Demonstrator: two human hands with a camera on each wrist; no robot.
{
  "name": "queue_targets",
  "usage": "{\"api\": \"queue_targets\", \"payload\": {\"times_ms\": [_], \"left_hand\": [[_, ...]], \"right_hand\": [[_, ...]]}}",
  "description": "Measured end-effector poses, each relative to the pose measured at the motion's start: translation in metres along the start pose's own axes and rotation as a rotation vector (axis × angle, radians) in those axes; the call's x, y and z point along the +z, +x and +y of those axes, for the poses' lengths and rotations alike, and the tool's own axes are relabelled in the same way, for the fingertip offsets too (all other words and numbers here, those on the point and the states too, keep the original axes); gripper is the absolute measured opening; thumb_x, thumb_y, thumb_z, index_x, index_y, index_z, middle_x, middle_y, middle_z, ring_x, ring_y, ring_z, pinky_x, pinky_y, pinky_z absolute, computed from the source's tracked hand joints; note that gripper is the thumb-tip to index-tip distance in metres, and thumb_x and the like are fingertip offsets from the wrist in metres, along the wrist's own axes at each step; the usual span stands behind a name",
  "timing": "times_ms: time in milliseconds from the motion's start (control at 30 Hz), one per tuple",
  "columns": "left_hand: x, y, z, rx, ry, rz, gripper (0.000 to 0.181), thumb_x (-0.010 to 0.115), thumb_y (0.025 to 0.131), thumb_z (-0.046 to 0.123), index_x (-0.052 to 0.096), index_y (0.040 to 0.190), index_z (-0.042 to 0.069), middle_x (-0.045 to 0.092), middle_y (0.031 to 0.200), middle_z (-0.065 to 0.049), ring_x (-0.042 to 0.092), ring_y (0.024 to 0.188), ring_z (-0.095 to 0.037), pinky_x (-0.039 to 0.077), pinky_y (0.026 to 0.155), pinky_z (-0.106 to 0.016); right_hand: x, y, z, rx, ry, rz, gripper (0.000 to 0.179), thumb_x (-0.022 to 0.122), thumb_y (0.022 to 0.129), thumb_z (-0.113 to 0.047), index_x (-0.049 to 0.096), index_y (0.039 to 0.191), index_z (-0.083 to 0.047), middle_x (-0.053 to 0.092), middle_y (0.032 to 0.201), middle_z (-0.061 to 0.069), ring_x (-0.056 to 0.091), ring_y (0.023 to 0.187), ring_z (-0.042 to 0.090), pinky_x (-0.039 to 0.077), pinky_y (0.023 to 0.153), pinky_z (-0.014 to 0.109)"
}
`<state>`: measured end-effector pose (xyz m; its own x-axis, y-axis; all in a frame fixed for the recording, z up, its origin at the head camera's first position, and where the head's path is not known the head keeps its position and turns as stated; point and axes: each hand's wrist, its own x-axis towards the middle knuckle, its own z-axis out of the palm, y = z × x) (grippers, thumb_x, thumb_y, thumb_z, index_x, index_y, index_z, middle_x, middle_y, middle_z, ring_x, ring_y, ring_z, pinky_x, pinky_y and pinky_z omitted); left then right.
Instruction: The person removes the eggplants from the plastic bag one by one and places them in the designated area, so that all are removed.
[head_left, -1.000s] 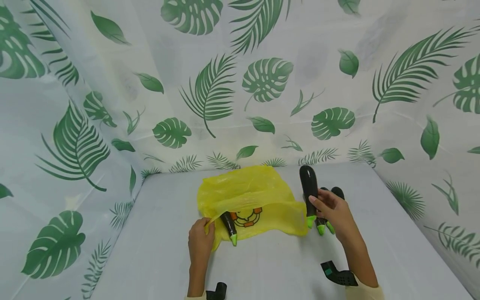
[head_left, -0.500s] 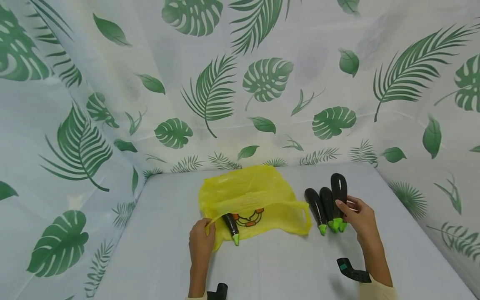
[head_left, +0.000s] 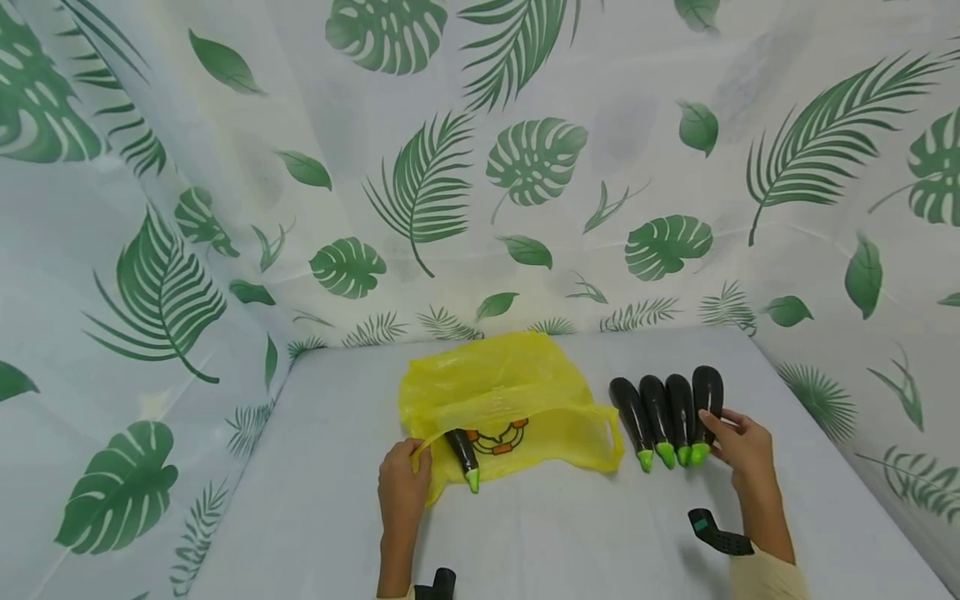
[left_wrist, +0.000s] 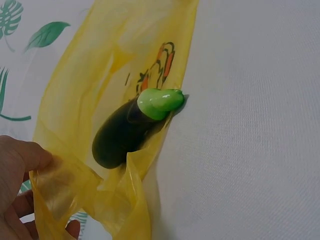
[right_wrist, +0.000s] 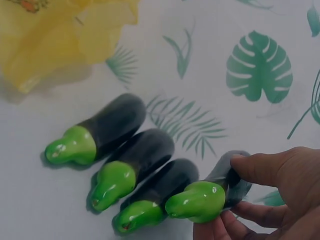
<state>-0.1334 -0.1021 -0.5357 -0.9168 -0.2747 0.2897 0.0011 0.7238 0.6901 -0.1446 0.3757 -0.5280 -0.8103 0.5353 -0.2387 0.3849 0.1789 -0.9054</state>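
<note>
My left hand [head_left: 405, 479] grips the edge of a yellow plastic bag [head_left: 495, 358] by its left handle, lifting the mouth a little. One dark eggplant [left_wrist: 120, 132] with a green stem end lies partly inside the bag, its stem toward the opening. At the right, my right hand [head_left: 742, 446] pinches an eggplant [head_left: 707, 396] between thumb and fingers. This one is the rightmost in a row beside several other eggplants [right_wrist: 155, 145], all with green ends toward me. In the right wrist view the held eggplant sits close against its neighbour.
A white table [head_left: 540, 542] carries everything. Behind it and at both sides hang white sheets with green leaf prints [head_left: 536, 158]. The bag's right handle [head_left: 611, 433] lies just left of the eggplant row. Each wrist wears a black device [head_left: 720, 533].
My right hand has moved right with the eggplant, from beside the bag across the row to its right end, and lowered it there. The left hand stays on the bag.
</note>
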Motion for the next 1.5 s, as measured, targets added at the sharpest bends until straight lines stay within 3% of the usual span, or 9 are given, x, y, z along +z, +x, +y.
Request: {"api": "queue_targets", "payload": {"times_ms": [167, 267, 367, 467, 600, 867, 1200, 1500], "left_hand": [[-0.001, 0.002, -0.001, 0.005, -0.008, 0.002, 0.012, 0.068, 0.089, 0.015, 0.072, 0.097, 0.008, 0.070, 0.091, -0.007, 0.066, 0.089, -0.025, 0.055, 0.077, -0.043], [-0.001, 0.003, -0.001, -0.006, -0.007, -0.005, 0.013, 0.069, 0.089, 0.015, 0.072, 0.098, 0.006, 0.070, 0.092, -0.008, 0.066, 0.090, -0.026, 0.055, 0.078, -0.044], [-0.002, 0.003, -0.001, -0.017, -0.001, -0.016, 0.013, 0.069, 0.089, 0.015, 0.072, 0.098, 0.006, 0.070, 0.093, -0.008, 0.066, 0.090, -0.026, 0.054, 0.078, -0.043], [-0.003, 0.003, -0.001, -0.020, 0.004, -0.018, 0.012, 0.069, 0.089, 0.014, 0.072, 0.097, 0.006, 0.070, 0.091, -0.007, 0.066, 0.088, -0.025, 0.054, 0.077, -0.043], [-0.004, 0.004, 0.000, -0.015, 0.002, -0.009, 0.012, 0.069, 0.088, 0.014, 0.072, 0.096, 0.006, 0.070, 0.090, -0.007, 0.066, 0.087, -0.024, 0.054, 0.075, -0.042], [-0.004, 0.004, 0.000, -0.005, -0.006, -0.003, 0.012, 0.069, 0.088, 0.014, 0.072, 0.096, 0.006, 0.071, 0.091, -0.008, 0.067, 0.088, -0.025, 0.055, 0.076, -0.043], [-0.004, 0.002, 0.001, -0.016, -0.012, -0.015, 0.011, 0.069, 0.088, 0.014, 0.072, 0.096, 0.007, 0.070, 0.092, -0.007, 0.066, 0.088, -0.023, 0.054, 0.076, -0.041], [-0.002, 0.001, 0.000, -0.043, -0.015, -0.029, 0.013, 0.068, 0.089, 0.018, 0.072, 0.098, 0.008, 0.070, 0.093, -0.005, 0.065, 0.089, -0.021, 0.054, 0.079, -0.041]], "right_hand": [[0.002, -0.002, -0.006, 0.074, -0.018, 0.035, 0.077, 0.064, 0.090, -0.044, 0.039, 0.143, 0.005, 0.060, 0.115, 0.017, 0.059, 0.081, 0.008, 0.056, 0.061, 0.023], [0.002, -0.004, -0.010, 0.082, -0.022, 0.018, 0.076, 0.060, 0.093, -0.041, 0.036, 0.143, 0.010, 0.049, 0.130, 0.029, 0.057, 0.087, 0.013, 0.054, 0.061, 0.020], [0.002, -0.004, -0.011, 0.096, -0.012, 0.012, 0.072, 0.059, 0.094, -0.037, 0.035, 0.143, 0.011, 0.046, 0.132, 0.029, 0.056, 0.078, 0.006, 0.053, 0.059, 0.017], [0.002, -0.002, -0.011, 0.097, -0.017, 0.021, 0.070, 0.060, 0.094, -0.035, 0.037, 0.141, 0.012, 0.051, 0.122, 0.027, 0.053, 0.066, 0.000, 0.051, 0.057, 0.018], [0.001, 0.003, -0.008, 0.105, -0.040, 0.035, 0.069, 0.061, 0.092, -0.035, 0.041, 0.139, 0.012, 0.056, 0.108, 0.022, 0.055, 0.062, 0.003, 0.050, 0.055, 0.021], [0.002, 0.007, -0.009, 0.116, -0.077, 0.039, 0.067, 0.060, 0.093, -0.034, 0.042, 0.137, 0.013, 0.048, 0.129, 0.032, 0.053, 0.065, 0.004, 0.048, 0.053, 0.018], [0.004, 0.012, -0.009, 0.106, -0.119, 0.037, 0.064, 0.058, 0.094, -0.030, 0.042, 0.136, 0.016, 0.045, 0.134, 0.035, 0.056, 0.100, 0.035, 0.048, 0.054, 0.017], [0.004, 0.013, -0.008, 0.085, -0.166, 0.027, 0.064, 0.057, 0.095, -0.032, 0.042, 0.135, 0.016, 0.044, 0.133, 0.035, 0.055, 0.101, 0.036, 0.046, 0.053, 0.016]]}}
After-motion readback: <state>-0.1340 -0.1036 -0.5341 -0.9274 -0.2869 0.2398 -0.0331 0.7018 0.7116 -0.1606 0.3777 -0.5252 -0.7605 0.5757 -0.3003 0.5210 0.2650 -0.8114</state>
